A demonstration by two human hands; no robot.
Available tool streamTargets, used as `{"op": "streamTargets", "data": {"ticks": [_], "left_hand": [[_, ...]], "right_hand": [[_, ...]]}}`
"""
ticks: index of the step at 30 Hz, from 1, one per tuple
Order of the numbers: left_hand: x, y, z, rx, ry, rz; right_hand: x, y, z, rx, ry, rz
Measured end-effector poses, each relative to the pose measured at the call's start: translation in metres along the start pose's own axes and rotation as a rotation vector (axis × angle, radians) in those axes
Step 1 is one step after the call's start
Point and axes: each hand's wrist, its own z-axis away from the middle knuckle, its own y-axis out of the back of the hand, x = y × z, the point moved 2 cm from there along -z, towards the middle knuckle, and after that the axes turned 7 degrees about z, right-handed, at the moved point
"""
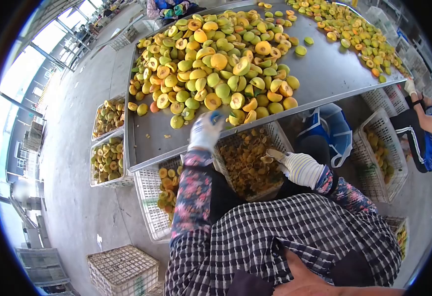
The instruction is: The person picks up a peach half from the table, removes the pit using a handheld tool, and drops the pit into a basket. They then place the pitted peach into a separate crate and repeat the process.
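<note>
While the left hand (205, 132), gloved, reaches up to the near edge of the counter (319, 74), the step in hand looks like taking the next fruit from the fruit pile (216, 64) heaped on it. Its fingers bend over that edge with something blue at their tips. I cannot tell whether they grip anything or only rest there. A yellow fruit (235, 118) lies on the counter just beside those fingers, at the pile's near rim, close to touching them.

Below the counter's edge, the right hand (300, 168) hangs over a basket (281, 138) of cut pieces. Its fingers are drawn together on what looks like a pale piece (270, 156).

By my judgement, the next move calls for closing the left fingers around that one fruit and lifting it clear without nudging its neighbours off the counter's edge.
</note>
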Motion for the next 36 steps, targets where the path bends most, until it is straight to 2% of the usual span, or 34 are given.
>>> {"op": "streamTargets", "data": {"ticks": [1, 3, 4, 5, 8, 11, 12, 13, 15, 17, 20, 22, 23, 25, 26, 33, 34, 36], "left_hand": [[0.006, -0.021, -0.015, -0.095, 0.063, 0.039], [0.004, -0.075, -0.046, -0.200, 0.073, -0.154], [0.008, -0.087, -0.050, -0.219, 0.141, -0.204], [0.009, -0.094, -0.054, -0.240, 0.211, -0.254], [0.002, -0.090, -0.062, -0.282, 0.236, -0.117], [-0.002, -0.072, -0.057, -0.207, 0.271, 0.024], [-0.030, -0.082, -0.064, -0.104, 0.309, 0.095], [-0.105, -0.121, -0.086, -0.056, 0.308, 0.605], [-0.046, -0.060, -0.048, 0.007, 0.519, 1.217], [-0.036, -0.037, -0.029, 0.015, 0.396, 1.715], [-0.002, -0.014, 0.003, -0.060, 0.381, 1.936], [0.003, -0.020, 0.016, -0.117, 0.358, 2.026], [0.006, -0.021, 0.020, -0.214, 0.325, 2.024], [0.025, -0.031, 0.031, -0.003, 0.412, 1.944], [0.027, -0.036, 0.034, 0.004, 0.381, 1.968], [0.035, -0.047, 0.048, 0.057, 0.175, 1.646], [0.046, -0.041, 0.057, 0.190, -0.104, 1.169], [0.053, -0.038, 0.061, 0.218, -0.089, 1.109]], "right_hand": [[0.002, -0.003, 0.000, 0.042, 0.034, 0.005], [0.005, -0.007, 0.001, 0.125, 0.099, 0.027], [0.002, -0.003, 0.003, 0.139, 0.106, -0.007], [0.002, -0.002, 0.004, 0.147, 0.105, -0.016], [0.007, -0.008, 0.004, 0.156, 0.112, -0.059], [0.007, -0.006, 0.005, 0.130, 0.064, -0.079], [0.007, -0.004, 0.005, 0.153, 0.062, -0.118], [0.008, -0.004, 0.004, 0.173, 0.059, -0.160], [0.008, -0.004, -0.002, 0.216, 0.075, -0.249], [0.006, -0.003, -0.011, 0.257, 0.112, -0.341], [-0.008, 0.012, -0.025, 0.273, 0.126, -0.364], [-0.022, 0.026, -0.036, 0.305, 0.116, -0.378], [-0.027, 0.027, -0.045, 0.372, 0.157, -0.372], [-0.033, 0.024, -0.062, 0.501, 0.239, -0.356], [-0.037, 0.024, -0.067, 0.519, 0.261, -0.304], [-0.057, 0.019, -0.075, 0.538, 0.092, -0.074], [-0.056, 0.016, -0.076, 0.546, 0.101, -0.055], [-0.053, 0.008, -0.078, 0.551, 0.120, -0.033]]}}
